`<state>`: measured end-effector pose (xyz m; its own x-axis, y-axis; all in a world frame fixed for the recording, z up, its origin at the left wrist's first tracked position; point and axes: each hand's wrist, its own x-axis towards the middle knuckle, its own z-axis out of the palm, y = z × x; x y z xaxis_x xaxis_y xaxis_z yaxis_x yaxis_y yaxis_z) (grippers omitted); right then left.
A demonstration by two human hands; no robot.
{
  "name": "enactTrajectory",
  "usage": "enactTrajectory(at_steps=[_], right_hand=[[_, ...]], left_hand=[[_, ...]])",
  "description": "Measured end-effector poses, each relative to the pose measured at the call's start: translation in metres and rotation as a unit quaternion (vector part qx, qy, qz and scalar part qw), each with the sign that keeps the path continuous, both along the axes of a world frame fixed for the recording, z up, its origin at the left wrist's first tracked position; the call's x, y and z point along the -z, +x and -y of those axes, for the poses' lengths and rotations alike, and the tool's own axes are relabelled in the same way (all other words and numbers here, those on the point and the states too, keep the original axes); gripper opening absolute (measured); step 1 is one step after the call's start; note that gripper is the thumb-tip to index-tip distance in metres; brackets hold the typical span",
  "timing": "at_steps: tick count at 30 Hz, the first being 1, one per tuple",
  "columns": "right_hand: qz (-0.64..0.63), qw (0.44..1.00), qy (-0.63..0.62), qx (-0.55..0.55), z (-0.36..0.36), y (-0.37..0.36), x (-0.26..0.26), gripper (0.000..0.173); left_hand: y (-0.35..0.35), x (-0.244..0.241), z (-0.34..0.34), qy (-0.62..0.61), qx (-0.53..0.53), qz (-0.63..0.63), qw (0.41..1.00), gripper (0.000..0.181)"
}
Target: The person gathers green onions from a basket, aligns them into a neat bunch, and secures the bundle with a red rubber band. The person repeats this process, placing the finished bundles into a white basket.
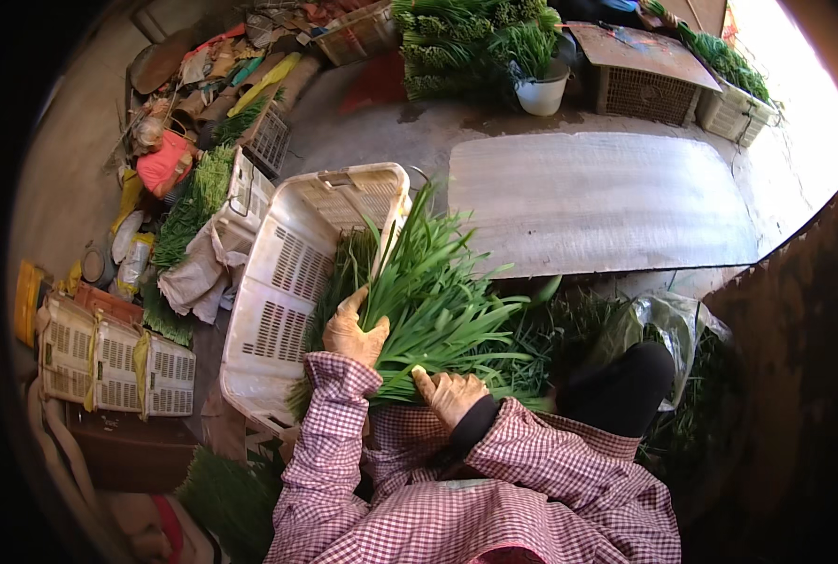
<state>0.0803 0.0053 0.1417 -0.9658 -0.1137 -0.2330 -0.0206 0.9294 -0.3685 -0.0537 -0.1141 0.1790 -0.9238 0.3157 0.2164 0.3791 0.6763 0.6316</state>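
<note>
A large bunch of long flat green leaves, likely garlic chives [426,296], lies across my lap, its tips fanning up and to the right. My left hand [355,331], in a stained pale glove, is on the bunch's left side, thumb and fingers spread around its edge. Over the lower end of the bunch rests my right hand [451,395], gloved too, fingers curled on the stalks. Just left stands a tilted white plastic crate [278,303] with more greens [352,268] inside. How firmly either hand grips is partly hidden by leaves.
A flat metal sheet [602,204] lies ahead. Loose greens and a clear plastic bag [673,324] are by my right knee. White crates [119,359] stand at left, near a person in a pink top [162,166]. Behind are stacked bunches [461,42] and a white bucket [542,95].
</note>
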Motion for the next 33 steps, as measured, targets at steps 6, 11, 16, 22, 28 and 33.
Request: enactTrajectory(at_steps=[6,11,16,22,28,33], right_hand=[[-0.170,0.985,-0.019,0.005,-0.006,0.018,0.009,0.053],[-0.191,0.958,-0.215,0.009,-0.016,0.018,0.003,0.058],[-0.202,0.902,-0.381,-0.003,-0.028,0.023,0.001,0.055],[-0.203,0.893,-0.401,0.005,-0.035,0.022,0.006,0.051],[-0.169,0.884,-0.435,-0.002,-0.032,0.022,0.015,0.056],[-0.159,0.891,-0.424,-0.010,-0.020,0.024,0.014,0.055]], left_hand=[[0.017,-0.041,-0.018,-0.174,0.086,-0.218,0.956,0.089],[0.022,-0.050,-0.003,-0.183,0.122,-0.241,0.945,0.081],[0.032,-0.052,0.009,-0.181,0.107,-0.225,0.951,0.074],[0.073,-0.073,0.020,-0.108,0.097,-0.278,0.950,0.045],[0.076,-0.038,-0.016,-0.042,0.320,-0.167,0.932,0.028],[0.026,-0.021,-0.012,-0.169,0.232,-0.138,0.948,0.045]])
